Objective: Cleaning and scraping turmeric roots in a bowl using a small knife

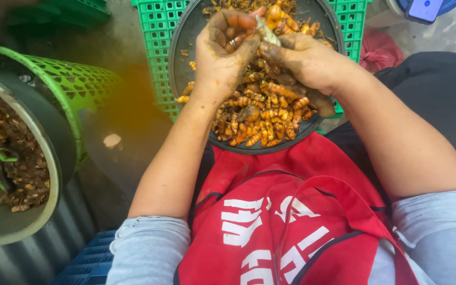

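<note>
Item: a round dark tray (181,39) heaped with orange turmeric roots (262,113), resting on a green plastic crate (157,50) at twelve o'clock from our red apron (291,211).

Left hand (222,55): our grip is curled shut around one small root, which it mostly hides.

Right hand (304,58): closed on a small pale blade or scraper (267,32), whose tip meets the left fingers (238,31) above the far half of the tray. We cannot tell the tool's exact kind.

At nine o'clock: a green mesh basket (75,84) and a grey tub of brown peelings (6,158). Wet, orange-stained floor (127,116) lies between them and the crate.

Risks, as we judge them: mud-slick hands may let the edge skid onto a fingertip; the root may drop back into the heap; the tray, overhanging the crate toward our lap, may tip if pressed at six o'clock.
</note>
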